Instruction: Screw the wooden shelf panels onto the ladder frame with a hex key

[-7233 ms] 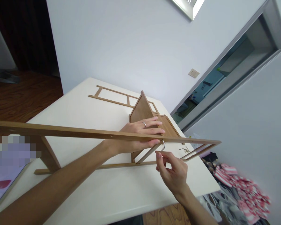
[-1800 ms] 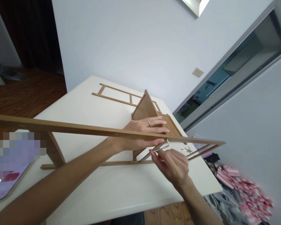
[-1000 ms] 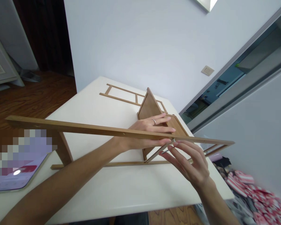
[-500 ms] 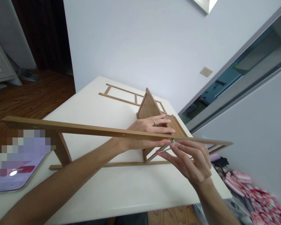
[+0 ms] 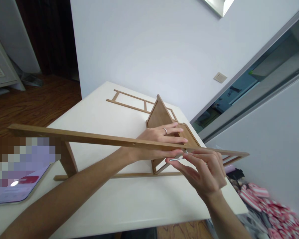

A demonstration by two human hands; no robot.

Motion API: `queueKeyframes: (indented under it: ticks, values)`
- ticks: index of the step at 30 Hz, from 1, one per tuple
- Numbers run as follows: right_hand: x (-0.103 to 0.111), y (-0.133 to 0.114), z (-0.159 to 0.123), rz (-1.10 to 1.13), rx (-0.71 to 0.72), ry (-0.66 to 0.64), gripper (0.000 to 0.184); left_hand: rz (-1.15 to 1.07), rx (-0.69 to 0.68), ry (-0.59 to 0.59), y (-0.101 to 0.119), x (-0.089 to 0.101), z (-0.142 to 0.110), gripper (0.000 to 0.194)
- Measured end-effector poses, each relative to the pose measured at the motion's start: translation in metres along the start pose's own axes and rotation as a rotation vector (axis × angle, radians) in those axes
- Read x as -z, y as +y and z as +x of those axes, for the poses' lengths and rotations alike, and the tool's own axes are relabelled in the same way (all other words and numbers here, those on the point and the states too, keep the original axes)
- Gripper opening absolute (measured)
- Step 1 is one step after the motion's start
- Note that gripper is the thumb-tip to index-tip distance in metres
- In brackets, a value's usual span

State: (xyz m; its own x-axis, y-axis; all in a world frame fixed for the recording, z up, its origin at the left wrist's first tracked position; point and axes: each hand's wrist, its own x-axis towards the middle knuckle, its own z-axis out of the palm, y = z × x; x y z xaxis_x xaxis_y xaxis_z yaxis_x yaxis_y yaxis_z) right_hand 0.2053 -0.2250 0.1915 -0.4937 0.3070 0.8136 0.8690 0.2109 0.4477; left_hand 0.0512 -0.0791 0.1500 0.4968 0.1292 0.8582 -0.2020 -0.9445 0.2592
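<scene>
A ladder-like wooden frame (image 5: pixel 97 137) stands on its long edge on the white table (image 5: pixel 139 205). Hinged-looking wooden panels (image 5: pixel 160 113) join it near its middle. My left hand (image 5: pixel 154 135) reaches through the frame and grips it at the joint, fingers above the upper rail and thumb below. Close beside that thumb, my right hand (image 5: pixel 209 172) pinches a thin metal hex key (image 5: pixel 176 159). One end of the key meets the rail's underside at the joint; the fastener there is mostly hidden by my fingers.
Another slim wooden frame (image 5: pixel 129 107) lies flat at the table's back. A phone or tablet (image 5: pixel 27 186), partly blurred, rests at the left edge. Striped cloth (image 5: pixel 276 209) is heaped on the right, beyond the table. A wall (image 5: pixel 149 49) rises behind.
The long arm of the hex key has swung slightly between my right fingers. My left hand keeps its grip, and the view has shifted a little.
</scene>
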Motion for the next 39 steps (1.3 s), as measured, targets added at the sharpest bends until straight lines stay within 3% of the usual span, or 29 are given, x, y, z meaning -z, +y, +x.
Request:
queueKeyframes:
  ticks: [8,18,26,39]
  values:
    - [0.0,-0.011,-0.001,-0.016,-0.053,-0.007,0.028,0.021,0.008,0.01,0.003,0.003,0.001,0.029]
    - [0.009,-0.015,0.008,-0.12,-0.032,-0.05,0.036,0.066,-0.065,0.049,-0.001,-0.001,0.0,0.027]
    - [0.013,-0.019,0.017,-0.096,-0.101,-0.096,0.031,0.092,-0.044,0.033,0.001,0.0,0.001,0.028]
    - [0.01,-0.026,0.014,-0.144,-0.127,-0.127,0.024,0.048,-0.083,0.099,-0.005,-0.009,-0.004,0.028]
